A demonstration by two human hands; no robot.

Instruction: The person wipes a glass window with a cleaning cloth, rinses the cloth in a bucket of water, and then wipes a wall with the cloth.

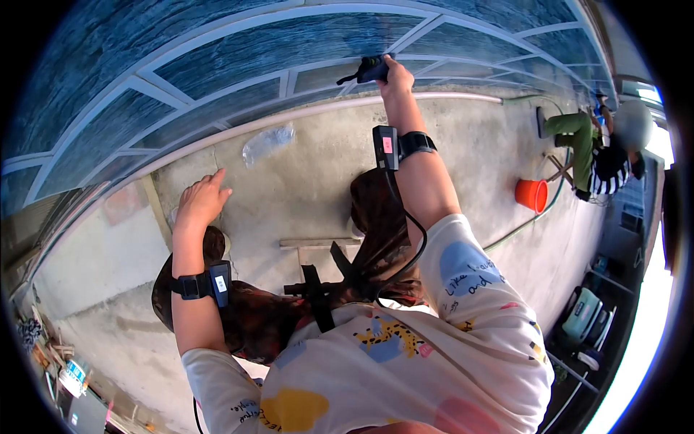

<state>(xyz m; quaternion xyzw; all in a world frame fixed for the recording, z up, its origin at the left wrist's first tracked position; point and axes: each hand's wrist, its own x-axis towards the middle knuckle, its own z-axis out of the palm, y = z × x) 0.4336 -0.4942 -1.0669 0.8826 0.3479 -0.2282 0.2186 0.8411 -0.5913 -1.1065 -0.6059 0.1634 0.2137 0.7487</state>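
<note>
Right hand: the wearer's right hand (395, 77), at the upper centre of the frame, was closed around a dark navy, bunched, cloth-like item (372, 69).
Dark item: it was at the upper centre, in front of the lower edge of a long blue, streaked panel with white framing bars (238, 58); whether it pressed on the panel could not be told.
Left hand: the wearer's left hand (202, 197), left of centre, was released, its fingers loosely extended above a grey concrete floor (318, 159).
Floor near the hands: a crumpled clear plastic bag (268, 145) lay between the two hands, left of upper centre; a pale pink pipe (325, 110) curved along the panel's base.
Forearms: each bore a black strapped box, one with a pink label (387, 148) on the right, one with a white label (220, 282) on the left.
Right side: a round orange-red bucket (531, 195) stood near a thin green hose (517, 233); at the upper right, another person in a black-and-white striped top (607, 172) and green trousers sat low.
</note>
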